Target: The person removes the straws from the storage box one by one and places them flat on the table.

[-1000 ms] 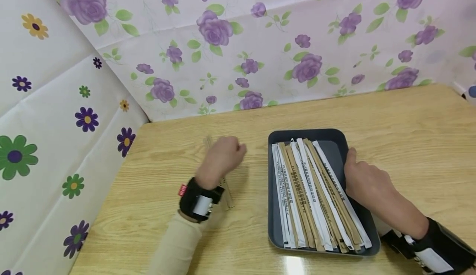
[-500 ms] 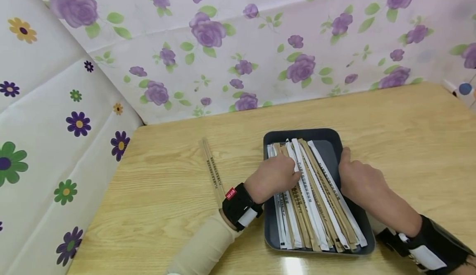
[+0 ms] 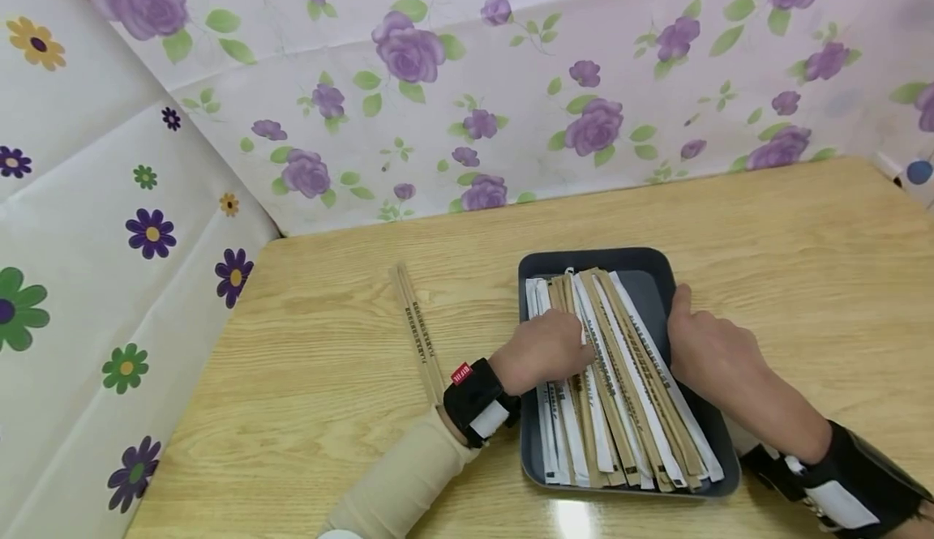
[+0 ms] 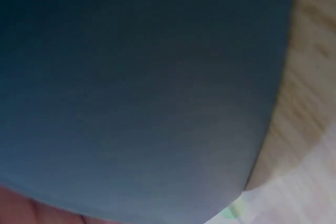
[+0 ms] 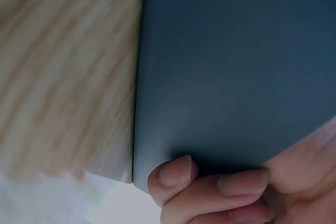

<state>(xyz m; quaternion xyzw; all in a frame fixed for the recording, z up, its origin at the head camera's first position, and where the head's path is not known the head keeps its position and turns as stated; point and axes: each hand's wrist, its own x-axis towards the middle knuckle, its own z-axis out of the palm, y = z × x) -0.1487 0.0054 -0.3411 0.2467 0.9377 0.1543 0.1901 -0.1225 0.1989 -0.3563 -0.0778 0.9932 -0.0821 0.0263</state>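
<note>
A dark grey tray (image 3: 649, 263) holds several long paper-wrapped straws, some in white sleeves and some in brown (image 3: 642, 344), all with dark print. My left hand (image 3: 547, 350) lies over the left half of these straws with curled fingers. Its fingertips are hidden, so I cannot tell whether they pinch a straw. At the tray's right side, my right hand (image 3: 718, 357) grips the rim, thumb along the top edge. In the right wrist view its curled fingers (image 5: 210, 192) press against the outer wall. The left wrist view is mostly filled by the tray wall.
Two brown-wrapped straws (image 3: 417, 328) lie side by side on the wooden table (image 3: 314, 409), left of the tray and partly behind the left wrist. A flowered cloth (image 3: 452, 77) hangs behind the table, another (image 3: 95, 280) on the left.
My left hand moved right from over the two loose straws into the tray. In the last half second, the straws under it shifted sideways. My right hand stays on the rim.
</note>
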